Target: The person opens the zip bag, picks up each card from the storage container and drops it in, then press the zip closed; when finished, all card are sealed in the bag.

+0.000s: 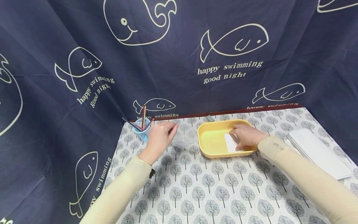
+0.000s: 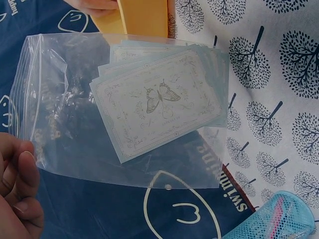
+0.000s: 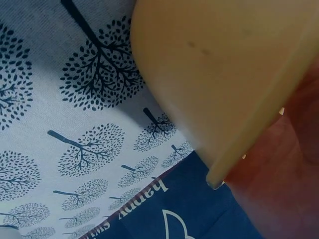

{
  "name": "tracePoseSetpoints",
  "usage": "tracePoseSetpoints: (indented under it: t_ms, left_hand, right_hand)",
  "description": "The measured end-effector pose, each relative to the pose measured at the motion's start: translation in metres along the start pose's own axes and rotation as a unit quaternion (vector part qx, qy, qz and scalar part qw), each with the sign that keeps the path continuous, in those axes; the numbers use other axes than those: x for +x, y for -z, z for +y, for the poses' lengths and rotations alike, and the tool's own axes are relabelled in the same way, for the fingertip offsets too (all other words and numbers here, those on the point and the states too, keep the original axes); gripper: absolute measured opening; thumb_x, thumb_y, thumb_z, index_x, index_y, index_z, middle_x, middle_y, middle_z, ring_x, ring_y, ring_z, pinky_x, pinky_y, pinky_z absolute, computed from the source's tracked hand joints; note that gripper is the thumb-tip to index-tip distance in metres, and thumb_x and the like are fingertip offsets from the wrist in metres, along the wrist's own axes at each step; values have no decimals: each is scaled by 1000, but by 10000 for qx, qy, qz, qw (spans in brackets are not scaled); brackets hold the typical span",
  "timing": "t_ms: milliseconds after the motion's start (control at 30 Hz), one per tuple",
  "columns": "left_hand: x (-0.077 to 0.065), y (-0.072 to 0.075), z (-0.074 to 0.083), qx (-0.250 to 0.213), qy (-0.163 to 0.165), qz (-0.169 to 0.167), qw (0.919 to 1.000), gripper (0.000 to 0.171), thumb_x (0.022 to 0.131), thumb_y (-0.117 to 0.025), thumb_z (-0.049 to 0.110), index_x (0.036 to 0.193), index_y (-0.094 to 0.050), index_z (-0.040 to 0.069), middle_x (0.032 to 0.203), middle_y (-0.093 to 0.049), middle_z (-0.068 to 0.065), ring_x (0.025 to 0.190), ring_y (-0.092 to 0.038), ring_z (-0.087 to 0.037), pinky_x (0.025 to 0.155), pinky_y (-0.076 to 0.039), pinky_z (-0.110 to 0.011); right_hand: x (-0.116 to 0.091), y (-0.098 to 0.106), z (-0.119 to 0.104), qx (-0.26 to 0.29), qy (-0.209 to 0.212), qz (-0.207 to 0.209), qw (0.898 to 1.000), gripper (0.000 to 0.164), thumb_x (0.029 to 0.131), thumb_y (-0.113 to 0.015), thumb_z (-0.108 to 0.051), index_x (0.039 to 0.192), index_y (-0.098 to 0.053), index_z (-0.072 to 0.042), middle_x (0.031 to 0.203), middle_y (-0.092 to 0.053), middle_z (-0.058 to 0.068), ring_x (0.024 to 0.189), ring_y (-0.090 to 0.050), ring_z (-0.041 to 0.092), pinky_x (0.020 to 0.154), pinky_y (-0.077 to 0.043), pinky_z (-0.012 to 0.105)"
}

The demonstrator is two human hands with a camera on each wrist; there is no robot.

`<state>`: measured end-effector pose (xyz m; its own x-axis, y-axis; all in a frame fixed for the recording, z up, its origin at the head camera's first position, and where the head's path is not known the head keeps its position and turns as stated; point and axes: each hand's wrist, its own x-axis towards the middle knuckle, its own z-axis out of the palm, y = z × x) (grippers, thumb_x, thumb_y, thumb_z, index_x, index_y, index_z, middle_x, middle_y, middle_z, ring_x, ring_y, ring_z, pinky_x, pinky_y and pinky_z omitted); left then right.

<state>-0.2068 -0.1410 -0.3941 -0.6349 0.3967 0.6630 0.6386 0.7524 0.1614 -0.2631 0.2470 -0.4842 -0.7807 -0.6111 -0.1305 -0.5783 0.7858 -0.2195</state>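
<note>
My left hand (image 1: 161, 137) pinches one corner of a clear zip bag (image 2: 70, 144) at its zip end, holding it up over the left back of the table. Inside the bag lie several pale cards (image 2: 159, 102), fanned slightly, the front one printed with a butterfly. My right hand (image 1: 248, 136) reaches into a yellow tray (image 1: 208, 140), its thumb and fingers gripping a white card (image 1: 229, 143) at the tray's right side. In the right wrist view the tray wall (image 3: 214, 74) covers the fingertips.
A blue mesh pen cup (image 1: 143, 134) with pens and pencils stands beside the left hand. A flat white object (image 1: 318, 152) lies at the right. A small grey block (image 1: 209, 118) sits near the back edge of the table, before a dark curtain (image 1: 179, 77).
</note>
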Motion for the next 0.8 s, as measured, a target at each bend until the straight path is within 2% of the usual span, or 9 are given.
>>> tracePoseSetpoints:
  t_ms: [300, 467, 667, 800]
  left_hand:
    - [0, 0, 0, 28, 35, -27, 10000, 24, 99, -72, 15, 75, -72, 12, 67, -69, 1, 55, -62, -14, 52, -47, -30]
    - [0, 1, 1, 39, 8, -61, 10000, 23, 98, -72, 16, 76, -72, 12, 68, -70, 0, 55, -63, -14, 53, -48, -30]
    - [-1, 1, 2, 70, -53, 14, 10000, 28, 98, -72, 15, 71, -68, 13, 65, -67, 2, 53, -60, -13, 50, -45, -29]
    - [-1, 1, 3, 88, -39, 12, 10000, 27, 98, -72, 15, 72, -69, 13, 65, -67, 2, 53, -60, -13, 51, -46, -30]
  right_hand:
    - [0, -1, 0, 5, -188, 261, 9995, 68, 65, -99, -29, 120, -67, -4, 102, -62, 3, 94, -62, 24, 93, -53, 51]
    - [0, 0, -1, -117, -112, 493, 9987, 58, 70, -98, -24, 115, -65, -6, 87, -58, -3, 81, -58, 18, 81, -54, 46]
    - [-1, -1, -1, -247, -62, 845, 9961, 54, 74, -95, -18, 119, -69, -2, 91, -66, 2, 83, -65, 22, 82, -57, 49]
    - [-3, 3, -1, -202, -15, 999, 9948, 34, 78, -89, -7, 108, -73, -4, 87, -66, 0, 76, -63, 18, 73, -59, 45]
